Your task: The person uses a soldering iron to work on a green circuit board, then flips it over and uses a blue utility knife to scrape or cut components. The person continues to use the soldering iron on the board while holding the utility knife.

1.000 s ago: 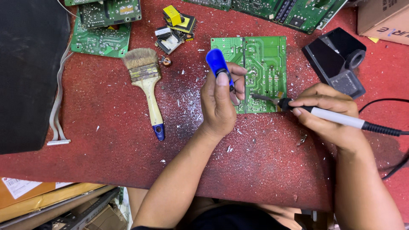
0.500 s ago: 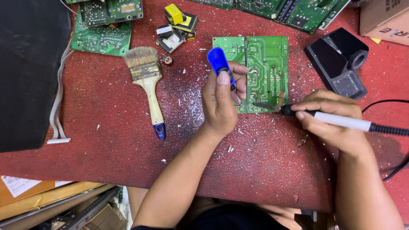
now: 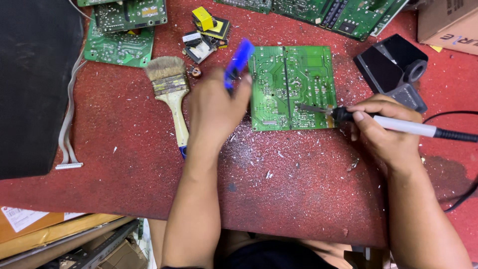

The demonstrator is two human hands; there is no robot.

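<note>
Soldering iron: resting in the right hand (image 3: 386, 132) in a pen grip, the soldering iron (image 3: 398, 124) has a white barrel, a black collar and a dark metal tip laid on the lower right part of the board.
Circuit board: a flat green circuit board (image 3: 291, 87) lies solder side up at upper centre of the frame, matt, dotted with small silvery joints and split by a dark line down its middle.
Left hand: the left hand (image 3: 216, 107) is closed around a blue plastic desoldering pump (image 3: 238, 62), just left of the board's edge and blurred; the nozzle cannot be made out.
Doing it well: I judge the tip should sit steady on one joint until the solder turns glossy, with the pump brought close and upright over that joint, and the board kept flat so it does not slide on the gritty surface.
Desk: the desk (image 3: 124, 164) has a rough red speckled top strewn with pale flecks of solder and debris.
Brush: a paintbrush (image 3: 172, 94) with pale bristles, a metal ferrule and a cream handle lies left of the left hand.
Nearby parts: yellow and black transformers (image 3: 206, 27) sit in the upper middle, more green boards (image 3: 122, 32) at upper left, a black stand (image 3: 393, 72) at upper right, a cardboard box (image 3: 448, 20) in the far corner.
Cable: a grey ribbon cable (image 3: 67, 134) runs down the left.
</note>
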